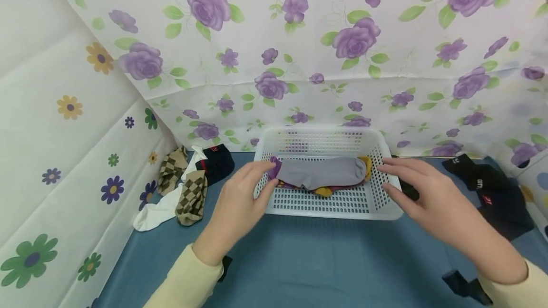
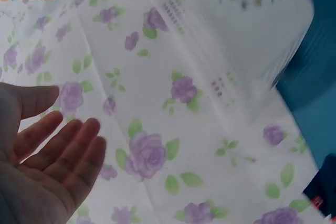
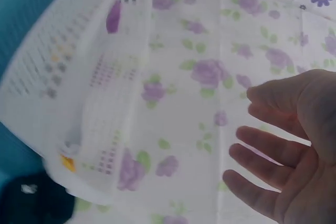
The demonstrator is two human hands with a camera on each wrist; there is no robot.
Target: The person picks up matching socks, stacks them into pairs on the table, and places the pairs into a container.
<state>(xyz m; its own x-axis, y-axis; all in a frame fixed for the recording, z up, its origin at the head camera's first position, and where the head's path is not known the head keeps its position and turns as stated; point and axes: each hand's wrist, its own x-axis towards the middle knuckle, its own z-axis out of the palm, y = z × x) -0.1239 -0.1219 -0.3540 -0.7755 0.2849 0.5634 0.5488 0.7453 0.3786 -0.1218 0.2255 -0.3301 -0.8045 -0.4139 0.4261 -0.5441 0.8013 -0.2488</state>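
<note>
A white perforated plastic basket [image 1: 329, 214] stands against the patterned backdrop in the head view. Inside it a grey sock [image 1: 321, 172] lies flat on top of purple [image 1: 274, 169] and yellow [image 1: 324, 192] fabric, largely hidden beneath. My left hand [image 1: 240, 201] hovers by the basket's left side, thumb and fingers apart. On the opposite side is my right hand [image 1: 436, 201], its fingers spread and slightly bent. Both wrist views show empty palms: the left hand [image 2: 58, 166] and the right hand [image 3: 286, 150] hold nothing, with gaps to the basket [image 3: 79, 77].
Checkered brown socks [image 1: 191, 198], white socks [image 1: 158, 210] and a dark sock [image 1: 218, 161] lie left of the basket on the blue surface [image 1: 299, 260]. Dark socks [image 1: 501, 198] are piled at right. A flowered sheet [image 1: 269, 61] rises behind.
</note>
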